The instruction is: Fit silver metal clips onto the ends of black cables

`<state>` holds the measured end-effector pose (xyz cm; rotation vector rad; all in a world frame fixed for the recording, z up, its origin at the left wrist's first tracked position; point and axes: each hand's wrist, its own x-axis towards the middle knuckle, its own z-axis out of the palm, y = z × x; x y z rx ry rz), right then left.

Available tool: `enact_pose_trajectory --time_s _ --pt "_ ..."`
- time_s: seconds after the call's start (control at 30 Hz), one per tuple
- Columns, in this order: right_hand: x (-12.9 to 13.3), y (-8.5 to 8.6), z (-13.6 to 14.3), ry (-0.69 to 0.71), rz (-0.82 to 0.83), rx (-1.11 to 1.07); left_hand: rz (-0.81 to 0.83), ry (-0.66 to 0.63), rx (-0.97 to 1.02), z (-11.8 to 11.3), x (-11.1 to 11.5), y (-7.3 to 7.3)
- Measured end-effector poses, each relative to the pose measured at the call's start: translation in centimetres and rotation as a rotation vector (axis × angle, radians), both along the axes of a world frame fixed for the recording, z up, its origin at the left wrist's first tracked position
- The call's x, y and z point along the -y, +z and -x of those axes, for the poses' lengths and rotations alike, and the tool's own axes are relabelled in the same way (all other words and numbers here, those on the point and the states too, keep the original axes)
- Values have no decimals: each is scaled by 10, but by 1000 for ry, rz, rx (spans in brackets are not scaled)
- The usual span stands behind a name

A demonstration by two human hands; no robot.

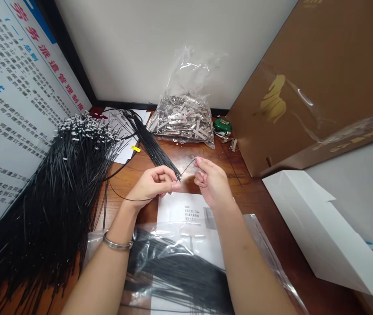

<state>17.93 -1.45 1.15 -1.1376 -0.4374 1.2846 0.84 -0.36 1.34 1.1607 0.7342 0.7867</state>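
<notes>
My left hand [155, 184] is closed in a pinch on a thin black wire [187, 166], and one length of wire trails off below its palm to the left. My right hand [211, 177] pinches the same wire a little way to the right, so a short bent piece spans the gap between the fingertips. Just behind the left fingertips ends a bundle of black wires [156, 151] lying on the table. Under both hands are a printed sheet [173, 205] and a clear bag of black wires [180, 267].
At left stands a big heap of black wires with white ends [51, 197]. A clear bag of metal clips [183, 118] rests by the wall, beside a green tape measure [222, 126]. To the right are a brown box [304, 87] and a white box [318, 236].
</notes>
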Motion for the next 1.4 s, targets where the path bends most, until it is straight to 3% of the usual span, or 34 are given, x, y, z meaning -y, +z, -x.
enact_pose_trajectory --time_s 0.2,0.3,0.37,0.57,0.73,0.8,1.03,1.13,1.3,1.4 --pt "-3 -6 -9 -329 17 -1 20 -190 19 8 4 6" --pt "-3 -6 -8 -303 21 22 33 -375 18 11 4 5" --pt "-2 -5 -5 -211 10 57 72 -415 38 9 3 4" --pt "-1 -4 2 193 -21 198 158 -37 42 -3 0 1" --pt "-1 -3 0 168 -27 165 151 214 82 -5 -4 1" --pt "-1 -2 -2 139 -39 136 173 255 73 -4 -5 1" --pt "-2 -2 0 61 -40 133 252 -6 11 -1 -4 0" --pt "-1 -1 1 101 -36 149 262 -64 5 2 -3 1" --pt "1 0 0 242 -36 195 326 -366 -99 1 2 2" --pt "3 1 1 355 -23 250 280 -200 -91 -3 2 1"
